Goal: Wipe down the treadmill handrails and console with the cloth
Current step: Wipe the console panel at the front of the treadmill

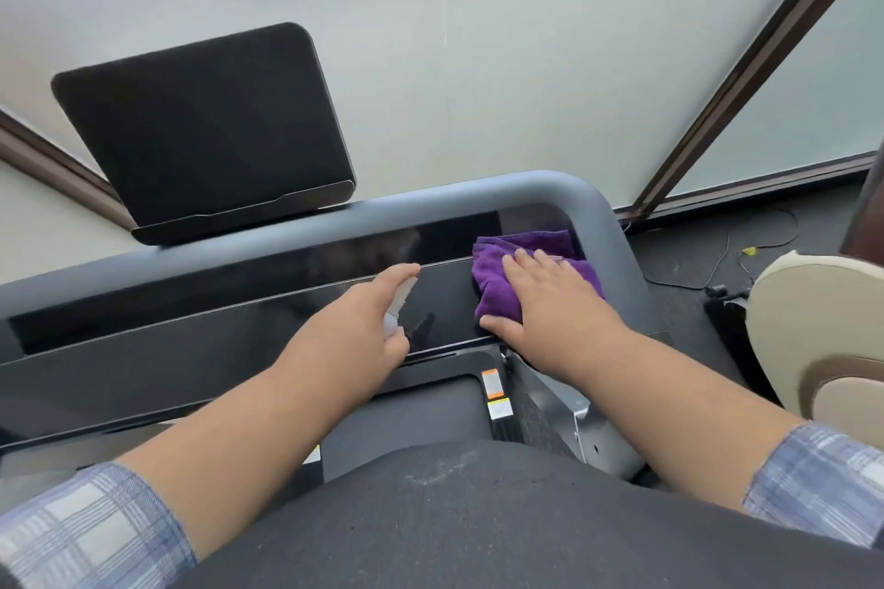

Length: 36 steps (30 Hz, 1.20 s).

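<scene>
Right hand (550, 301) flat with straight fingers on purple cloth (521, 268) against glossy black console (239, 335), left hand (363, 320) gripping small spray bottle (399, 306).

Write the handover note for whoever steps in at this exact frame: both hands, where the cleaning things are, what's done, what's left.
Left hand: grips a small white spray bottle, nozzle toward the glossy black console panel.
Right hand: flat, fingers straight, pressing the purple cloth onto the panel's right end, by the grey handrail corner.
Done: cannot tell how much is already wiped.
Left, likely: panel leftward, tilted screen, handrail.
</scene>
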Available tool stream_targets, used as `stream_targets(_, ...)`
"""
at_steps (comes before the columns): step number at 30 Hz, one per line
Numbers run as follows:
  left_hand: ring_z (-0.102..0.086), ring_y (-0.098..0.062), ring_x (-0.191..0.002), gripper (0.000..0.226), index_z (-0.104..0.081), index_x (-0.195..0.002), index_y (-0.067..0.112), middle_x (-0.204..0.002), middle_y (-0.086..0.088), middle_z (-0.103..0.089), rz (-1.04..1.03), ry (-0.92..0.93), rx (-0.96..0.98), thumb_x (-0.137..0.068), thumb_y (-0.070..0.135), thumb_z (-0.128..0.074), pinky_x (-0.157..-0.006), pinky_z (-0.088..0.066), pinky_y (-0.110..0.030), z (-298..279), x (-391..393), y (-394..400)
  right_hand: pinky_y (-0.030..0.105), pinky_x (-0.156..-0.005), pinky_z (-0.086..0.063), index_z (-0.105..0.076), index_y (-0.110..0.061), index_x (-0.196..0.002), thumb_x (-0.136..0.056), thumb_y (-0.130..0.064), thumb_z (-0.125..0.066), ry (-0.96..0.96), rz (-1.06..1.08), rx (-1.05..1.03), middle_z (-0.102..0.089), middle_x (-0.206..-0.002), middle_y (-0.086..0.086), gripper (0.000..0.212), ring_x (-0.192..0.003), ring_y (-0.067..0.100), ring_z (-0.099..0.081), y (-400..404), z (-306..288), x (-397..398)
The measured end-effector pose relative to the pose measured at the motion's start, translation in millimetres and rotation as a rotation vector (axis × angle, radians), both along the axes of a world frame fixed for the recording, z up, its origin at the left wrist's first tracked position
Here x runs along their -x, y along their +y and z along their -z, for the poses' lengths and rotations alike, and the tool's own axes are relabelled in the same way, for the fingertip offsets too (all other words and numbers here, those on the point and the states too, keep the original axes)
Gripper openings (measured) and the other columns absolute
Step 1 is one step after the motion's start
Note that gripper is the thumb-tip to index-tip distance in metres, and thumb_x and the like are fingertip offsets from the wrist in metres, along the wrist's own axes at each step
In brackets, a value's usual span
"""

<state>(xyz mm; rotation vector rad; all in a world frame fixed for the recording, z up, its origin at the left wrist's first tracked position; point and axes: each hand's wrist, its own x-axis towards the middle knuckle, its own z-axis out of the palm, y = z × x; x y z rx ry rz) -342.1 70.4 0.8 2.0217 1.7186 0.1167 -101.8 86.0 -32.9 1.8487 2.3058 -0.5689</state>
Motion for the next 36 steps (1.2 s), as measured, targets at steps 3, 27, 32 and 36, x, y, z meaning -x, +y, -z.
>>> stream_targets(3,-0.052,0.003,-0.084,0.067,-0.023,-0.145,0.047,-0.112,0.021,-0.052,-0.033,-0.056,-0.049,-0.092,0.021,-0.053,-0.069,-0.036,-0.006,1,3,-4,0.041,-0.125,0.000,-0.009,-0.019,-0.160,-0.090,-0.077,-0.015,-0.034,-0.042,0.014,0.001,-0.168,0.006,0.091,-0.154,0.022,0.004,-4,13,2)
stream_targets(27,-0.048,0.007,-0.074,0.066,-0.020,-0.143,0.039,-0.101,0.018,-0.054,0.007,-0.359,-0.294,-0.088,0.038,-0.057,-0.072,-0.041,-0.009,20,46,-69,0.062,-0.118,0.007,0.012,-0.018,-0.157,-0.079,-0.088,-0.004,-0.048,-0.361,-0.114,0.024,-0.164,0.007,0.106,-0.150,0.036,0.021,7,37,112)
stream_targets(32,-0.054,0.013,-0.079,0.067,-0.019,-0.143,0.045,-0.106,0.022,-0.055,-0.110,-0.407,-0.292,-0.088,0.038,-0.057,-0.077,-0.039,-0.003,20,61,-84,0.063,-0.118,0.008,0.015,-0.029,-0.156,-0.070,-0.097,-0.023,-0.103,-0.395,-0.108,0.013,-0.167,0.007,0.116,-0.150,0.040,0.017,3,37,96)
stream_targets(36,-0.054,0.010,-0.076,0.072,-0.012,-0.143,0.054,-0.106,0.027,-0.053,-0.115,-0.412,-0.313,-0.088,0.040,-0.057,-0.076,-0.049,-0.016,19,76,-95,0.063,-0.118,0.007,0.020,-0.022,-0.155,-0.067,-0.097,-0.032,-0.155,-0.415,-0.100,0.019,-0.165,0.009,0.127,-0.150,0.038,0.019,3,35,102)
